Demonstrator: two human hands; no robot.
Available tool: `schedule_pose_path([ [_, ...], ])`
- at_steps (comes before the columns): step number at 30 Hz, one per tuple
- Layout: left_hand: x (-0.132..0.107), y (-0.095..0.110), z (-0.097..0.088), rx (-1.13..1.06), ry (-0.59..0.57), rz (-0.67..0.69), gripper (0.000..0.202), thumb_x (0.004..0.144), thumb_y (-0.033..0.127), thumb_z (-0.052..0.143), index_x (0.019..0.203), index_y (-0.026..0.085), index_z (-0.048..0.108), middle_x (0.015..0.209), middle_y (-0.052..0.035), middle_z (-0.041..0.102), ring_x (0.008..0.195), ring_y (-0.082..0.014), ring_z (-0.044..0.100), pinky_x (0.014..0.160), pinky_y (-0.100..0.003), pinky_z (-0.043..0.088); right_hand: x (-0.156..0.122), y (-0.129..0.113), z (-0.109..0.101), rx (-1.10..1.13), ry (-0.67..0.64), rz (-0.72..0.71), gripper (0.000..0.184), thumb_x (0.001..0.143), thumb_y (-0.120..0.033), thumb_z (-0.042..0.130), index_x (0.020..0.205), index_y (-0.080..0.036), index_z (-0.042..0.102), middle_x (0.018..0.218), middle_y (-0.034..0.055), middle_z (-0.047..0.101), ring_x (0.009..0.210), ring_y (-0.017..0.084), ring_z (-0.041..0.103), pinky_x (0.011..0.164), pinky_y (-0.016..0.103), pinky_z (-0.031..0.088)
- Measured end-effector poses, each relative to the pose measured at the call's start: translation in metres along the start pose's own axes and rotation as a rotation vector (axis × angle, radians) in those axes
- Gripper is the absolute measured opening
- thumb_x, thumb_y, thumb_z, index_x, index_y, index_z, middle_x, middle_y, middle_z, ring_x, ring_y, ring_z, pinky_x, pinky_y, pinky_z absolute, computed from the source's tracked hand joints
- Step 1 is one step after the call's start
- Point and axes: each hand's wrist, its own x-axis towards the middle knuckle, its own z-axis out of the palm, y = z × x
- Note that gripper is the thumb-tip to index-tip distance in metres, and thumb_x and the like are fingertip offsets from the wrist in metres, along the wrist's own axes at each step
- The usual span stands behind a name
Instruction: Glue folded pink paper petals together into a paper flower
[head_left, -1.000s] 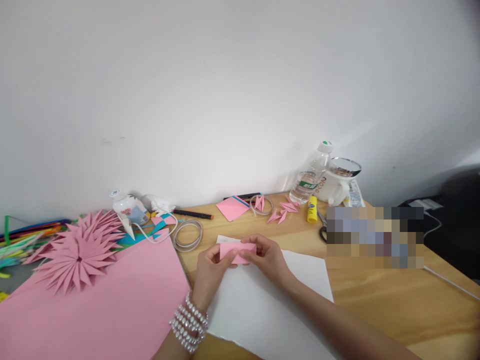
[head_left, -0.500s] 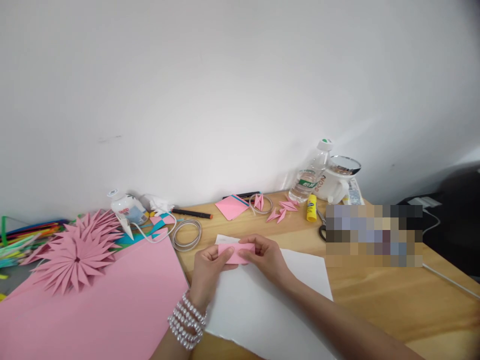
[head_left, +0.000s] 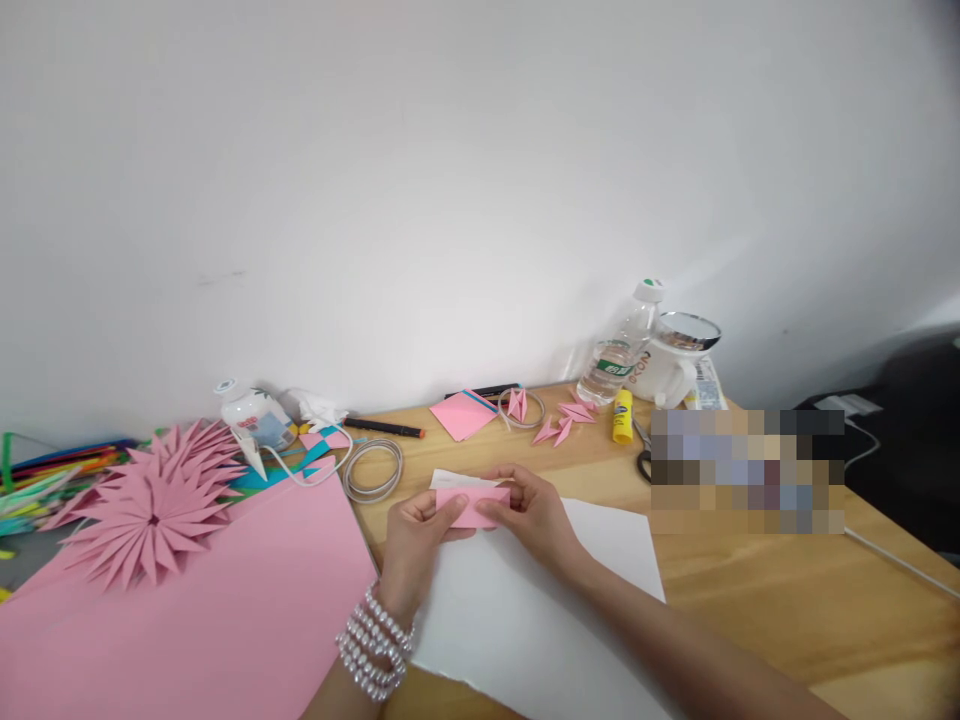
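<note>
A small folded piece of pink paper (head_left: 471,508) is held level between my two hands, over the upper part of a white sheet (head_left: 540,600) on the table. My left hand (head_left: 418,532) pinches its left end, thumb on the front face and fingers behind. At the other end, my right hand (head_left: 534,508) grips it the same way, with the thumb pressing near the lower edge. Behind my hands lie a pink paper square (head_left: 463,414) and several folded pink paper pieces (head_left: 564,426).
Pink spiky paper flowers (head_left: 154,520) rest on a large pink sheet (head_left: 247,610) at left. Behind are a white bottle (head_left: 255,412), a coiled cable (head_left: 373,470) and a black marker (head_left: 386,428). A water bottle (head_left: 619,350), mug (head_left: 664,370), glue stick (head_left: 622,417) and scissors (head_left: 643,463) stand or lie right.
Almost nothing differs. My right thumb has shifted very slightly on the pink paper; both hands keep hold of it in the same place.
</note>
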Motion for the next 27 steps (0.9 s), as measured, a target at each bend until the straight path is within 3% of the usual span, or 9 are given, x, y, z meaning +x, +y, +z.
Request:
schedule_pose_path([
  [10, 0.001, -0.0002, 0.0007, -0.056, 0.022, -0.017, 0.029, 0.06, 0.031, 0.075, 0.081, 0.01, 0.072, 0.078, -0.0085, 0.073, 0.065, -0.0193, 0.067, 0.062, -0.029, 0.058, -0.0001, -0.0032, 0.0002, 0.06, -0.024, 0.025, 0.033, 0.061, -0.04, 0.072, 0.077, -0.015, 0.058, 0.061, -0.0019, 0.059, 0.054, 0.011, 0.054, 0.052, 0.023, 0.042],
  [27, 0.0017, -0.0027, -0.0007, -0.062, 0.0, -0.023, 0.028, 0.063, 0.028, 0.074, 0.085, 0.01, 0.071, 0.079, -0.0083, 0.073, 0.066, -0.0187, 0.068, 0.058, -0.025, 0.057, -0.0002, -0.0008, -0.0007, 0.058, -0.027, 0.021, 0.03, 0.064, -0.039, 0.071, 0.077, -0.015, 0.058, 0.062, -0.0011, 0.058, 0.056, 0.011, 0.053, 0.053, 0.023, 0.041],
])
